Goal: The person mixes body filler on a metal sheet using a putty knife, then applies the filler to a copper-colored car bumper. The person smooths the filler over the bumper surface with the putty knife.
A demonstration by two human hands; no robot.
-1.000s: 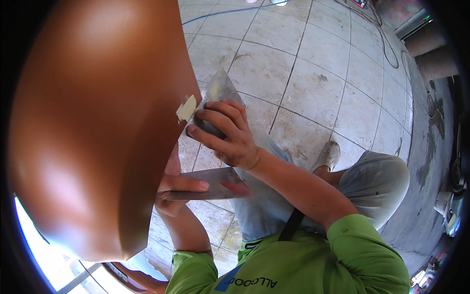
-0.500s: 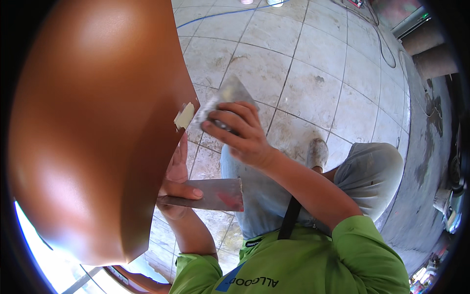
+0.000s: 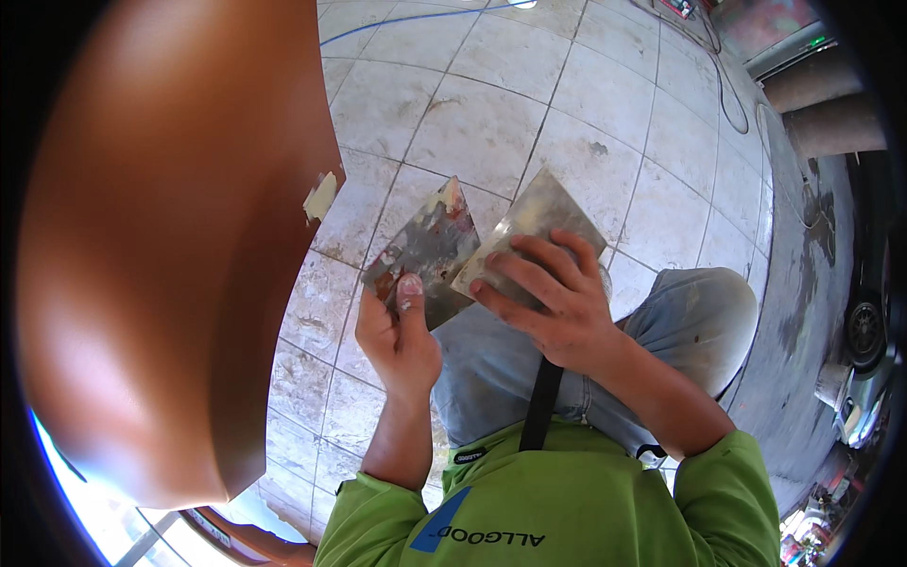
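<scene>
A large curved orange-brown body panel (image 3: 170, 246) fills the left side, with a cream patch of putty (image 3: 321, 197) at its right edge. My left hand (image 3: 401, 348) is closed on a flat metal putty spreader (image 3: 427, 248), its thumb on the face, which is stained grey and red with cream putty at the top corner. In my right hand (image 3: 567, 307) is another metal putty spreader (image 3: 559, 210), fingers spread over its face. The two blades meet or overlap at their near edges, above my knee and apart from the panel.
Below lies a dirty white tiled floor (image 3: 491, 118). A blue hose (image 3: 406, 25) crosses it at the top, and a dark cable (image 3: 732, 104) loops at upper right. My bent leg in jeans (image 3: 704, 317) is at right. A car wheel (image 3: 864, 326) shows at the far right.
My right hand has moved from beside the putty patch toward me and right. My left hand has come out from beside the panel, raising its spreader against the other. The panel sits slightly further left.
</scene>
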